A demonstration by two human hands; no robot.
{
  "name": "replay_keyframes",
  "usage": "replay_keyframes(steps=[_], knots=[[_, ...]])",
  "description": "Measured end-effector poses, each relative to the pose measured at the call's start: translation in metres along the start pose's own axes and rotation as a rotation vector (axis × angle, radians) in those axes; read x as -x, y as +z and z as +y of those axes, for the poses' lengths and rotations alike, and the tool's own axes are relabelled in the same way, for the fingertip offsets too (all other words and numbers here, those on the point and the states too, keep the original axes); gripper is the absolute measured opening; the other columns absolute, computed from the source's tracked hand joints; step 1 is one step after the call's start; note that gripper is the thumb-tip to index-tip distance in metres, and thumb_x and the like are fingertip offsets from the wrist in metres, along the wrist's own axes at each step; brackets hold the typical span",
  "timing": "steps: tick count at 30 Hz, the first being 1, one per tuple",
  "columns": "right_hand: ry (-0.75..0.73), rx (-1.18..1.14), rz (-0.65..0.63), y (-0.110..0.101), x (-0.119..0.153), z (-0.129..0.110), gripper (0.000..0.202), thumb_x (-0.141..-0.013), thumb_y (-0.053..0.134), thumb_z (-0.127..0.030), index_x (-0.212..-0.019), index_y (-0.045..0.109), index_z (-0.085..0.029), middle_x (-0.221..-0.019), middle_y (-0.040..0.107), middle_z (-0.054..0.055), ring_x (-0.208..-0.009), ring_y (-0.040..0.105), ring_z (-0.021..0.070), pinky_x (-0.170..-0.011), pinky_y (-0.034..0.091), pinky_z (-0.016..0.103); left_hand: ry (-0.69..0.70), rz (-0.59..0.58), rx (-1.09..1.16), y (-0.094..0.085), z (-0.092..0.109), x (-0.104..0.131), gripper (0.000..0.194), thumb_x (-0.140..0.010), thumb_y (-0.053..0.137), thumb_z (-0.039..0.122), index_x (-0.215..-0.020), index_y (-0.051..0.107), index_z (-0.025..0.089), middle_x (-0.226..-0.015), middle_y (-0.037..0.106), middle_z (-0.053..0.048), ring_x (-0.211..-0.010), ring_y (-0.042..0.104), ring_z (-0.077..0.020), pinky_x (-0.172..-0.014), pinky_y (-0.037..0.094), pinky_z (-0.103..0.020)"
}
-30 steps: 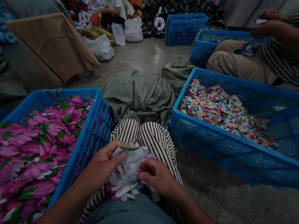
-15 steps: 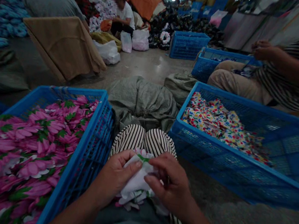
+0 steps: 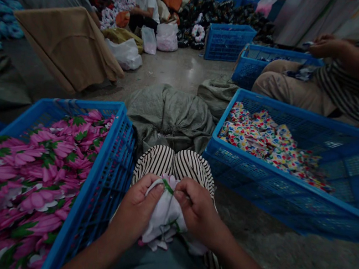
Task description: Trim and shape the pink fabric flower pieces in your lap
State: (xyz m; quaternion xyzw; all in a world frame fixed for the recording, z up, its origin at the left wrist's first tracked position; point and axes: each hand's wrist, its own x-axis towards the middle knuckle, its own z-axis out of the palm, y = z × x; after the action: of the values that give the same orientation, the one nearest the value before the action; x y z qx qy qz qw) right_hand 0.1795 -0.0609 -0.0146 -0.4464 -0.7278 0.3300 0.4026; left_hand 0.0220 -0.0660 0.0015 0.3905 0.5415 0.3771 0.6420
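In the head view, the left hand (image 3: 139, 205) is pinching the upper left edge of a white cloth piece (image 3: 162, 219) with green markings between thumb and fingers. The right hand (image 3: 199, 210) is pinching the upper right edge, fingers curling inward. The cloth piece is hanging between both hands above the lap, near the knees of the striped trousers (image 3: 154, 162). To the left, a blue crate (image 3: 113, 164) is holding pink cloth flowers (image 3: 54, 154); to the right, a second crate (image 3: 260, 186) is holding multicoloured cloth (image 3: 263, 133).
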Motion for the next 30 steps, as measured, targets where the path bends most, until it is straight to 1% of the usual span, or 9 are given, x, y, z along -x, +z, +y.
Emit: replay_keyframes(steps=[2, 4, 6, 9, 15, 21, 24, 26, 30], knots=[[0.041, 0.0, 0.105, -0.004, -0.001, 0.002, 0.012, -0.083, 0.043, -0.013, -0.073, 0.047, -0.019, -0.065, 0.049, -0.001, -0.06, 0.046, 0.0122, -0.055, 0.035, 0.023, -0.018, 0.002, -0.012, 0.001, 0.0, 0.0, 0.018, -0.075, 0.058, 0.037, -0.077, 0.055, 0.02, -0.06, 0.055, 0.005, -0.052, 0.047, -0.0089, -0.052, 0.037, -0.017], [0.053, -0.014, 0.145, -0.007, 0.001, 0.001, 0.011, -0.083, 0.045, -0.015, -0.072, 0.047, -0.019, -0.064, 0.047, -0.002, -0.059, 0.045, 0.0119, -0.054, 0.035, 0.022, -0.027, 0.002, 0.011, 0.002, 0.001, -0.001, 0.018, -0.075, 0.058, 0.038, -0.075, 0.054, 0.02, -0.059, 0.054, 0.005, -0.052, 0.047, -0.0089, -0.051, 0.037, -0.017], [0.028, -0.011, 0.105, -0.007, 0.004, 0.0, 0.004, -0.08, 0.052, -0.018, -0.078, 0.048, -0.019, -0.067, 0.047, -0.001, -0.059, 0.045, 0.0119, -0.052, 0.034, 0.022, -0.021, 0.013, 0.049, 0.003, 0.001, -0.001, 0.018, -0.076, 0.056, 0.038, -0.077, 0.053, 0.021, -0.061, 0.054, 0.005, -0.053, 0.047, -0.0089, -0.05, 0.037, -0.017], [-0.04, 0.037, 0.062, -0.002, 0.008, -0.002, 0.017, -0.077, 0.058, -0.019, -0.091, 0.05, -0.019, -0.076, 0.05, 0.001, -0.065, 0.047, 0.0134, -0.054, 0.036, 0.023, -0.014, 0.011, 0.085, 0.005, 0.001, 0.0, 0.018, -0.077, 0.056, 0.038, -0.08, 0.054, 0.021, -0.065, 0.056, 0.005, -0.055, 0.048, -0.0083, -0.051, 0.038, -0.017], [-0.16, 0.163, -0.039, 0.009, 0.002, 0.006, 0.014, -0.08, 0.043, -0.007, -0.088, 0.05, -0.017, -0.077, 0.052, 0.005, -0.072, 0.048, 0.0175, -0.06, 0.038, 0.028, -0.073, -0.016, 0.152, 0.012, 0.003, 0.003, 0.018, -0.076, 0.058, 0.036, -0.074, 0.054, 0.019, -0.061, 0.057, 0.005, -0.051, 0.048, -0.0068, -0.051, 0.039, -0.016], [-0.109, 0.132, 0.146, -0.002, -0.002, 0.013, 0.015, -0.079, 0.042, -0.005, -0.078, 0.046, -0.019, -0.071, 0.047, 0.001, -0.066, 0.046, 0.0152, -0.059, 0.036, 0.027, -0.206, -0.012, 0.338, 0.015, 0.003, -0.001, 0.015, -0.074, 0.06, 0.03, -0.082, 0.058, 0.017, -0.062, 0.061, 0.003, -0.05, 0.054, -0.0091, -0.049, 0.04, -0.018], [-0.084, 0.062, 0.066, -0.003, 0.002, 0.009, 0.007, -0.08, 0.048, -0.014, -0.085, 0.048, -0.019, -0.073, 0.048, 0.001, -0.064, 0.046, 0.014, -0.057, 0.036, 0.026, -0.219, -0.005, 0.428, 0.015, 0.003, -0.003, 0.015, -0.074, 0.061, 0.026, -0.085, 0.059, 0.016, -0.064, 0.062, 0.002, -0.053, 0.056, -0.0099, -0.051, 0.04, -0.018], [-0.072, 0.07, -0.029, -0.001, 0.005, 0.007, 0.015, -0.078, 0.055, -0.021, -0.091, 0.049, -0.018, -0.077, 0.05, 0.002, -0.066, 0.047, 0.0146, -0.057, 0.036, 0.026, -0.212, -0.017, 0.463, 0.015, 0.002, -0.003, 0.015, -0.074, 0.06, 0.026, -0.086, 0.06, 0.017, -0.064, 0.062, 0.002, -0.055, 0.056, -0.0097, -0.053, 0.04, -0.018], [-0.092, 0.141, -0.124, 0.007, 0.005, 0.006, 0.01, -0.08, 0.048, -0.013, -0.088, 0.052, -0.018, -0.077, 0.053, 0.004, -0.072, 0.049, 0.0163, -0.062, 0.038, 0.026, -0.168, -0.018, 0.383, 0.016, 0.0, -0.002, 0.012, -0.074, 0.061, 0.028, -0.08, 0.06, 0.018, -0.061, 0.06, 0.005, -0.054, 0.055, -0.0083, -0.053, 0.04, -0.018]])
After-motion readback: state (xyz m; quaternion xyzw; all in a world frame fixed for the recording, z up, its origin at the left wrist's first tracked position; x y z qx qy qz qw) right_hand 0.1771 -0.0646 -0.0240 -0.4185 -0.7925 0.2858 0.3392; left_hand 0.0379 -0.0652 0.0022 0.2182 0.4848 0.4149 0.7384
